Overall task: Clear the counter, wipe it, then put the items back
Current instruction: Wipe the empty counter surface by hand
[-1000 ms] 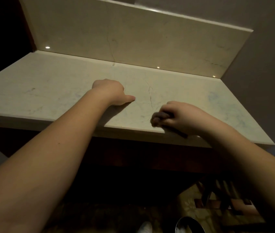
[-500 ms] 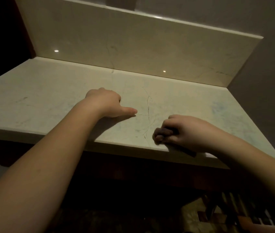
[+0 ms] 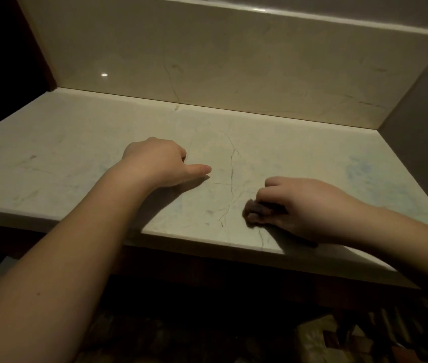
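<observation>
Head: R hand w/ dark cloth

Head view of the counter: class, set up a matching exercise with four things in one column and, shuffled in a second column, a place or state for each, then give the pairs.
Column one:
1. left hand
2. right hand
3. dark cloth
4. backsplash

Column two:
A. bunched near the counter's front edge
B. upright behind the counter
C. fingers curled, thumb out, holding nothing
D. gripping the cloth

Pairs: 1-C, 2-D, 3-A, 4-B
</observation>
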`<state>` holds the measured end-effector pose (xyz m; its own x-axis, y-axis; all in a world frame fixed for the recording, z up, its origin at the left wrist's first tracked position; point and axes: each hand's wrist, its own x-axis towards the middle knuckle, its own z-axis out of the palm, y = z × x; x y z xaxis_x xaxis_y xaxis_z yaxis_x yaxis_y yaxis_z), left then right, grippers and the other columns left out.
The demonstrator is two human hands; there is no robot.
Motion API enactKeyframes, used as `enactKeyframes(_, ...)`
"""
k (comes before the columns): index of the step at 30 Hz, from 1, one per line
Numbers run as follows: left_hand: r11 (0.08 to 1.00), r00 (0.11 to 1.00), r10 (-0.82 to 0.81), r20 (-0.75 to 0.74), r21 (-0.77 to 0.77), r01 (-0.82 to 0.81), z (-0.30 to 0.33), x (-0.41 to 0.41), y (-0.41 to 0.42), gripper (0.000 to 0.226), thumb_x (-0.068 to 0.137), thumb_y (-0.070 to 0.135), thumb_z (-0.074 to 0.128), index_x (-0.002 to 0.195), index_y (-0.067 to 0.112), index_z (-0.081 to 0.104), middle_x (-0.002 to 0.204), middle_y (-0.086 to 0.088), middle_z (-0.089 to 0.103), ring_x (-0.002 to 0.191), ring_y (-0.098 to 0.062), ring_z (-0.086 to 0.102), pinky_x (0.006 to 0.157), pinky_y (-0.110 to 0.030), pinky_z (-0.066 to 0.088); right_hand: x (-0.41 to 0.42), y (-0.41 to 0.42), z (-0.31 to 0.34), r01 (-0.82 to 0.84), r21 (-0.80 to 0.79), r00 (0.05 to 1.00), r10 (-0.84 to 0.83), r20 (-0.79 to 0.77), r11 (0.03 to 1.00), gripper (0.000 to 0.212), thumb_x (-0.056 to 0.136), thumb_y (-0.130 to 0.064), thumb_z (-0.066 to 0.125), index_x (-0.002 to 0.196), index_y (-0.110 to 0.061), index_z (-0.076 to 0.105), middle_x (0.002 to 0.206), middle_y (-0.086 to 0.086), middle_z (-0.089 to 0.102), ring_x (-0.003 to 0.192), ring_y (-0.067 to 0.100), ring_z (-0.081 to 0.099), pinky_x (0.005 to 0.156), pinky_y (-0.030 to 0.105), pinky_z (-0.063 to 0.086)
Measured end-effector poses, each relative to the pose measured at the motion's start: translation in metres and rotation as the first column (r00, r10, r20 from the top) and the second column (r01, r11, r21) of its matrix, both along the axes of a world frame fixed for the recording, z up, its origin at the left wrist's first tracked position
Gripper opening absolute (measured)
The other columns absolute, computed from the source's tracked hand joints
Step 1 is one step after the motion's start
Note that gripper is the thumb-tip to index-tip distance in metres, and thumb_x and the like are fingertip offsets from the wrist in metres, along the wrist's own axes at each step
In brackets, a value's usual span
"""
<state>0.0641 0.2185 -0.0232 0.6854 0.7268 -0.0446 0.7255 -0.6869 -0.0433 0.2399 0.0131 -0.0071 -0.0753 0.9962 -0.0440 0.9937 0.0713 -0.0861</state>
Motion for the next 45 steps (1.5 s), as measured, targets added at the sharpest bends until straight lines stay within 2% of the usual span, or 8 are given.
enactKeyframes(4, 0.999, 0.999, 0.035, 0.012, 0.005, -0.035, -0.004, 0.002, 0.003, 0.076, 0.073, 0.089, 0.026, 0.096, 0.027, 0.065, 0.1, 0.005, 0.066, 0.081, -0.015, 0.059, 0.06, -0.027, 0.045, 0.016, 0.034, 0.002, 0.059, -0.028, 0.998, -0.06, -0.029, 0.998, 0.023, 0.081, -0.055, 0.044, 0.087, -0.034, 0.052, 0.083, -0.013, 0.047, 0.071, 0.007, 0.047, 0.058, 0.03, 0.039)
enactKeyframes(9, 0.996, 0.996, 0.089, 0.021, -0.024, -0.088, -0.001, 0.003, 0.002, 0.078, 0.079, 0.083, 0.028, 0.119, 0.027, 0.064, 0.126, 0.001, 0.062, 0.105, -0.022, 0.059, 0.07, -0.031, 0.044, 0.061, 0.111, -0.003, 0.296, 0.085, 0.955, -0.293, -0.044, 0.951, 0.014, 0.089, -0.037, 0.057, 0.088, -0.023, 0.054, 0.094, 0.0, 0.055, 0.092, 0.026, 0.051, 0.07, 0.035, 0.039)
enactKeyframes(15, 0.993, 0.993, 0.115, 0.018, -0.028, -0.114, 0.0, 0.001, -0.002, 0.069, 0.085, 0.077, 0.029, 0.123, 0.03, 0.061, 0.131, 0.002, 0.059, 0.107, -0.024, 0.058, 0.072, -0.033, 0.046, 0.047, 0.083, -0.009, 0.169, 0.134, 0.984, -0.161, -0.072, 0.976, 0.02, 0.09, -0.041, 0.056, 0.095, -0.022, 0.059, 0.086, -0.006, 0.045, 0.075, 0.016, 0.044, 0.061, 0.031, 0.03)
enactKeyframes(19, 0.991, 0.991, 0.13, 0.021, -0.02, -0.13, 0.0, 0.001, -0.001, 0.068, 0.086, 0.077, 0.028, 0.124, 0.032, 0.061, 0.131, 0.003, 0.059, 0.108, -0.023, 0.057, 0.072, -0.033, 0.047, 0.046, 0.052, -0.011, 0.082, 0.097, 0.995, -0.076, -0.062, 0.992, 0.02, 0.088, -0.046, 0.054, 0.092, -0.027, 0.058, 0.08, -0.011, 0.044, 0.068, 0.01, 0.043, 0.055, 0.03, 0.034)
enactKeyframes(27, 0.988, 0.989, 0.145, 0.015, -0.049, -0.144, 0.003, 0.001, -0.006, 0.065, 0.088, 0.074, 0.029, 0.127, 0.031, 0.059, 0.135, 0.003, 0.057, 0.113, -0.023, 0.056, 0.075, -0.033, 0.046, 0.082, 0.152, -0.002, 0.385, 0.103, 0.921, -0.374, -0.114, 0.917, 0.016, 0.089, -0.037, 0.056, 0.081, -0.024, 0.052, 0.086, 0.0, 0.054, 0.084, 0.025, 0.049, 0.064, 0.031, 0.032)
enactKeyframes(31, 0.987, 0.988, 0.152, 0.01, -0.061, -0.151, 0.005, 0.0, -0.008, 0.064, 0.089, 0.073, 0.029, 0.132, 0.033, 0.055, 0.139, 0.004, 0.052, 0.118, -0.024, 0.052, 0.078, -0.035, 0.047, 0.08, 0.157, -0.003, 0.373, 0.131, 0.927, -0.362, -0.098, 0.919, 0.016, 0.091, -0.034, 0.053, 0.082, -0.022, 0.052, 0.088, 0.002, 0.055, 0.088, 0.028, 0.051, 0.064, 0.031, 0.032)
enactKeyframes(36, 0.989, 0.989, 0.146, -0.015, -0.03, -0.147, 0.003, 0.0, -0.008, 0.064, 0.089, 0.073, 0.027, 0.131, 0.033, 0.056, 0.14, 0.006, 0.051, 0.119, -0.024, 0.05, 0.072, -0.034, 0.041, 0.068, 0.103, -0.014, 0.212, 0.167, 0.977, -0.207, -0.048, 0.963, 0.018, 0.09, -0.041, 0.054, 0.08, -0.027, 0.05, 0.08, -0.006, 0.044, 0.076, 0.02, 0.045, 0.061, 0.032, 0.031)
enactKeyframes(45, 0.983, 0.986, 0.165, 0.015, -0.09, -0.163, 0.008, -0.001, -0.006, 0.06, 0.089, 0.073, 0.031, 0.129, 0.037, 0.057, 0.139, 0.008, 0.053, 0.12, -0.022, 0.052, 0.085, -0.037, 0.046, 0.085, 0.166, -0.011, 0.429, 0.169, 0.902, -0.411, -0.13, 0.887, 0.018, 0.092, -0.034, 0.048, 0.086, -0.02, 0.057, 0.086, 0.002, 0.055, 0.084, 0.028, 0.05, 0.065, 0.032, 0.036)
